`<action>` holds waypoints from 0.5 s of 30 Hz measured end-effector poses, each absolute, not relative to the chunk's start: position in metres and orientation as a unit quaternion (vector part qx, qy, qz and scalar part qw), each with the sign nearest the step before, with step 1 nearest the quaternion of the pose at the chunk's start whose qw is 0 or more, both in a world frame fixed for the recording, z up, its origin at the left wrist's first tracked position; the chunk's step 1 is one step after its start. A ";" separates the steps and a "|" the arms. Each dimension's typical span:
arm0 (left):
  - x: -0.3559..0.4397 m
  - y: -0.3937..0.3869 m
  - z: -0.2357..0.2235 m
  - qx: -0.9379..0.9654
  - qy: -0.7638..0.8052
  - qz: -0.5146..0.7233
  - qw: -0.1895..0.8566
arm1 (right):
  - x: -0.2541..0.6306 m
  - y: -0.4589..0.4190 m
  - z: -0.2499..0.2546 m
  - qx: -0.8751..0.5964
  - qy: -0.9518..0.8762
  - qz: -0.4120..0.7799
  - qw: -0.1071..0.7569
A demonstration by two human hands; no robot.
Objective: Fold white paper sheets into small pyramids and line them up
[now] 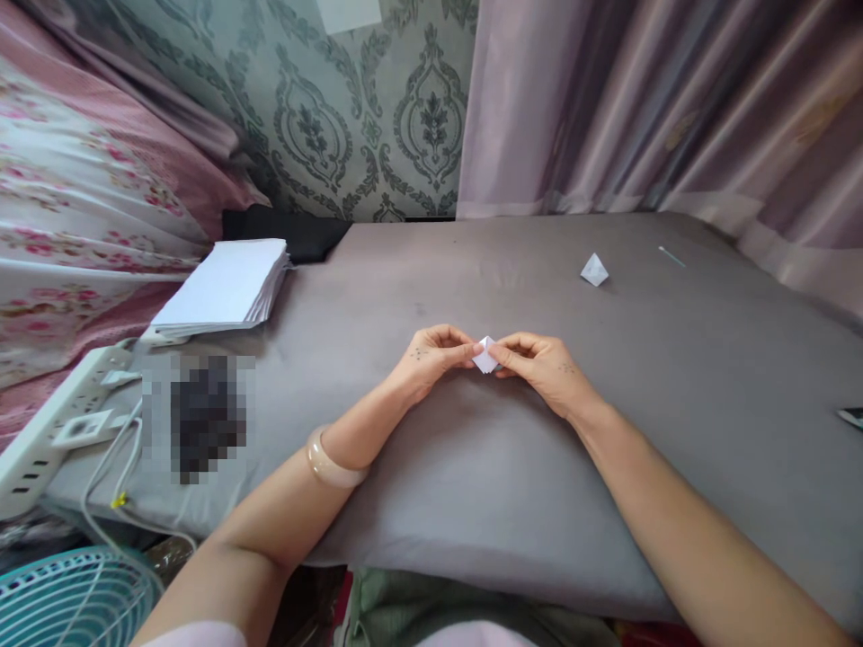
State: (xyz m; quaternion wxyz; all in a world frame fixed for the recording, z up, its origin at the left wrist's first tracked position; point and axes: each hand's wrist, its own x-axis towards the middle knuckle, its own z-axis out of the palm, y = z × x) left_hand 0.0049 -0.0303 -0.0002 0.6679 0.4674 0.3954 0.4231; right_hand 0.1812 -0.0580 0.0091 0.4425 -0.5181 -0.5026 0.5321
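A small white folded paper [486, 357], shaped like a diamond, is held between my two hands above the grey cloth. My left hand [431, 359] pinches its left edge between thumb and fingers. On the opposite side, my right hand [543, 364] grips the right edge, its thumb lying over the front. Some of the fingertips are hidden behind the paper. Farther back on the right, another folded white paper piece [594, 270] with a pointed top rests on the cloth.
A stack of white paper [222, 286] lies at the left, beside a black item [297, 232]. White power strips [60, 422] with cables run along the left edge, above a teal fan [74, 598]. A thin stick [672, 257] and a phone-like object [850, 417] are at the right.
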 end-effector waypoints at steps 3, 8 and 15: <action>0.007 -0.033 0.002 0.486 0.382 0.459 0.638 | 0.178 -0.058 0.007 -0.511 -0.494 0.519 0.476; 0.011 -0.036 0.004 0.495 0.347 0.500 0.620 | 0.175 -0.059 0.006 -0.483 -0.498 0.494 0.523; 0.010 -0.036 0.007 0.505 0.369 0.446 0.641 | 0.174 -0.059 0.003 -0.474 -0.503 0.470 0.549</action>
